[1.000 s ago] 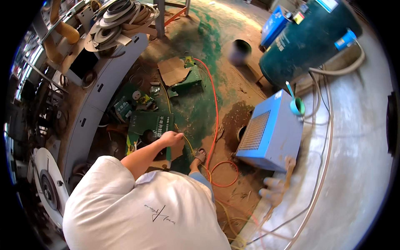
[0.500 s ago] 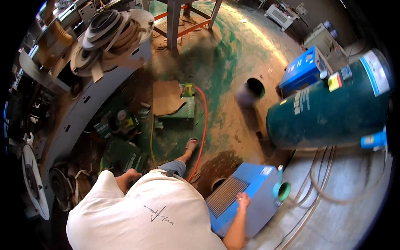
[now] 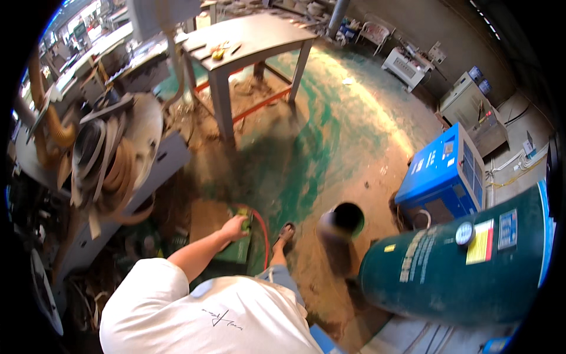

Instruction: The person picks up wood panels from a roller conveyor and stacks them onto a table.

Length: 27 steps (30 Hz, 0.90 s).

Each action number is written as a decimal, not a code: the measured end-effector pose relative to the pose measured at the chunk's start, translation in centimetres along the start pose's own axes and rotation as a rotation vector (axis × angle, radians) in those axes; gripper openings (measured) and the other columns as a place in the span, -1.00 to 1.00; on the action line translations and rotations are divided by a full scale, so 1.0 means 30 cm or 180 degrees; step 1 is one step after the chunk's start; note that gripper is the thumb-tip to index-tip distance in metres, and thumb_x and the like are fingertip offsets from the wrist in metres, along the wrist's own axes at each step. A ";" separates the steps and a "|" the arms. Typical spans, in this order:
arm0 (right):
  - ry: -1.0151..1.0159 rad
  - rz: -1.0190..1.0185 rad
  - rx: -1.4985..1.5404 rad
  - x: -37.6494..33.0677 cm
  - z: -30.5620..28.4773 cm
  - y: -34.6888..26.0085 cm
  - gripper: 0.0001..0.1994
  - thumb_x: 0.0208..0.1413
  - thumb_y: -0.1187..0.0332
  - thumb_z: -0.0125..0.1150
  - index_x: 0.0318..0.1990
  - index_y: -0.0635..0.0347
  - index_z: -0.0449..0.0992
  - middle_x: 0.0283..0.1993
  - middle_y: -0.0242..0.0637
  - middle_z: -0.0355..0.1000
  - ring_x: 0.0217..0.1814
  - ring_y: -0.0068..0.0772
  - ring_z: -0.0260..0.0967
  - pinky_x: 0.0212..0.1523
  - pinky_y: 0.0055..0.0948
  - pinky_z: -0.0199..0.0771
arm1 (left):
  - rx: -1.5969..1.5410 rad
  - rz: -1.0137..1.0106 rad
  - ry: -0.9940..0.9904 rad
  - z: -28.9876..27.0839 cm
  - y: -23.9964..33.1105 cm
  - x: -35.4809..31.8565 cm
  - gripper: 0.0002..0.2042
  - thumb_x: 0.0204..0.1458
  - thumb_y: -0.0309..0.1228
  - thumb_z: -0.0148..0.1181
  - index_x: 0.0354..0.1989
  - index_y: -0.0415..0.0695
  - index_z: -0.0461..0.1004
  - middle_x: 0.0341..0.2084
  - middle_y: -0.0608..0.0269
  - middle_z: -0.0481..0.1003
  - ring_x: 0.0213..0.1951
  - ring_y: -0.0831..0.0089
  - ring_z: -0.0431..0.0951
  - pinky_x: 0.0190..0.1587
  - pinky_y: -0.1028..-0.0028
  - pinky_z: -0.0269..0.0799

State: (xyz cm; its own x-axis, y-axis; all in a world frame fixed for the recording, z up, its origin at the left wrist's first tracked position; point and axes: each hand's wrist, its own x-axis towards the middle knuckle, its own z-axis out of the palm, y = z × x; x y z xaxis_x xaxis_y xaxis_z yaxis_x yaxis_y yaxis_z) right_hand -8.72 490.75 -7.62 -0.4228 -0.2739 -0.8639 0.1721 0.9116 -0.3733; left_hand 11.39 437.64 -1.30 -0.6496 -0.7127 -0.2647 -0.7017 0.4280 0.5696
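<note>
My left arm stretches forward from the white sleeve. My left hand (image 3: 234,228) is over the far right corner of a green box (image 3: 236,250) on the floor, its fingers curled. A small yellow-green thing (image 3: 243,212) shows at its fingertips; its kind I cannot make out. From beside it a red hose (image 3: 263,223) curves over the floor toward my feet. A brown cardboard piece (image 3: 206,219) lies on the box, partly behind my forearm. My right hand is out of view. At the lower edge shows a corner of the blue machine (image 3: 323,337).
A dark green tank (image 3: 436,271) lies at the right, a blue machine (image 3: 439,177) behind it. A dark, blurred bucket (image 3: 342,224) stands ahead. A table (image 3: 253,35) is at the back; coiled strips (image 3: 109,159) hang over the bench at left. My sandalled foot (image 3: 285,233) is near the hose.
My left hand has come into view and reached forward to the green box. My right hand, before on the blue machine's top, has left the view. The view has tilted up.
</note>
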 end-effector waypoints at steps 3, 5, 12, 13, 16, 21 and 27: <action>0.0128 0.0133 -0.0116 0.247 -0.282 -0.297 -0.80 0.21 0.37 0.11 -0.10 0.25 0.55 -0.27 -0.21 0.57 -0.37 -0.31 0.50 -0.41 -0.39 0.45 | -0.0924 -0.0928 -0.0412 -0.042 0.125 0.323 -0.49 -0.10 -0.12 0.36 0.03 -0.11 0.56 -0.09 -0.03 0.58 -0.01 0.06 0.56 0.07 0.19 0.45; 0.0076 0.0120 -0.0210 0.415 -0.450 -0.554 -0.80 0.22 0.36 0.11 -0.11 0.25 0.53 -0.30 -0.20 0.57 -0.42 -0.32 0.49 -0.48 -0.40 0.44 | -0.0644 -0.1989 -0.0523 -0.079 0.089 0.436 -0.60 0.03 -0.04 0.24 -0.20 -0.16 0.64 -0.28 0.00 0.63 -0.16 0.10 0.63 -0.07 0.20 0.51; 0.0323 -0.0664 0.0517 1.088 -0.982 -1.869 -0.80 0.29 0.30 0.05 -0.09 0.23 0.49 -0.34 -0.26 0.56 -0.45 -0.43 0.53 -0.54 -0.53 0.46 | -0.0649 -0.2541 -0.0023 -0.143 -0.120 0.810 -0.33 -0.32 -0.30 0.49 0.11 -0.11 0.49 -0.21 0.11 0.64 -0.36 0.25 0.67 -0.19 0.34 0.62; 0.0467 -0.0757 0.0524 1.164 -1.107 -2.019 -0.80 0.30 0.31 0.04 -0.06 0.23 0.47 -0.32 -0.25 0.56 -0.45 -0.42 0.52 -0.53 -0.51 0.47 | -0.1304 -0.2950 -0.0274 -0.154 -0.047 0.930 -0.34 -0.34 -0.30 0.51 0.08 -0.11 0.53 -0.23 0.09 0.64 -0.36 0.21 0.66 -0.23 0.31 0.62; 0.0370 -0.1108 0.0430 1.377 -1.191 -2.561 -0.81 0.32 0.34 0.02 -0.04 0.24 0.41 -0.26 -0.21 0.55 -0.41 -0.37 0.53 -0.47 -0.43 0.51 | -0.0921 -0.3495 0.0017 -0.123 -0.116 1.173 -0.71 -0.13 -0.15 0.38 -0.41 -0.15 0.69 -0.43 0.04 0.64 -0.40 0.27 0.66 -0.27 0.25 0.59; -0.0240 -0.1110 0.0442 1.636 -1.087 -3.140 -0.82 0.31 0.31 0.04 -0.08 0.22 0.43 -0.25 -0.17 0.56 -0.31 -0.28 0.55 -0.40 -0.33 0.55 | 0.0104 -0.2348 -0.1668 -0.210 -0.331 1.727 -0.65 -0.13 -0.06 0.38 -0.30 -0.08 0.68 -0.48 0.12 0.64 -0.42 0.17 0.64 -0.32 0.31 0.56; 0.0109 -0.1758 -0.1164 2.015 -1.433 -3.148 -0.77 0.21 0.29 0.13 -0.41 0.24 0.56 -0.28 -0.09 0.56 -0.31 -0.29 0.55 -0.35 -0.28 0.58 | -0.1088 -0.2055 0.0188 -0.763 0.180 3.061 -0.59 -0.09 -0.11 0.26 -0.13 -0.12 0.63 -0.11 0.01 0.60 -0.06 0.09 0.60 0.04 0.21 0.49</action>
State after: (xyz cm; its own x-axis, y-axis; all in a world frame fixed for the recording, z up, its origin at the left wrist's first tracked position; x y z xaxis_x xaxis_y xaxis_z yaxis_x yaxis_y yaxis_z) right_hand -88.79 401.28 -10.05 -0.3914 -0.7265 -0.5648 -0.3887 0.6868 -0.6142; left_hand -45.35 361.76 -4.71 -0.1138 -0.7972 -0.5929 -0.8027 -0.2779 0.5277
